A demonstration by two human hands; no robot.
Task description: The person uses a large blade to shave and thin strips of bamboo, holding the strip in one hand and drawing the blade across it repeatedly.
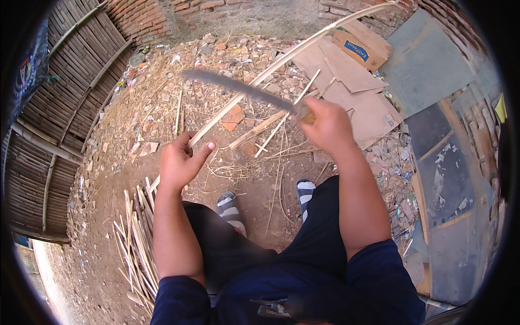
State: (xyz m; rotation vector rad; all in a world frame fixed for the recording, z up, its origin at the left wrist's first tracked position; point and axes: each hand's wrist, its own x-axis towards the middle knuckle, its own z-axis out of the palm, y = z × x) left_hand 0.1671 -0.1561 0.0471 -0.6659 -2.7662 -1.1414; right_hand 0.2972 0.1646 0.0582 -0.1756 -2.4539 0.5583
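My left hand point(183, 161) is closed around a long pale bamboo strip point(271, 67), its thumb out along one side. From that hand the strip runs up and to the right, bending toward the brick wall; its lower end passes behind my left forearm. My right hand point(327, 123) grips the handle of a machete point(241, 86). The dark blade points left and crosses the strip in the picture, above my left hand; whether the two touch I cannot tell.
A bundle of split bamboo strips point(136, 238) lies by my left side. Loose sticks point(273, 134) and rubble lie ahead of my striped sandals point(229, 208). Flattened cardboard point(355, 89) and grey sheets point(428, 65) are at the right. A bamboo-slat wall point(70, 81) stands left, a brick wall point(141, 21) behind.
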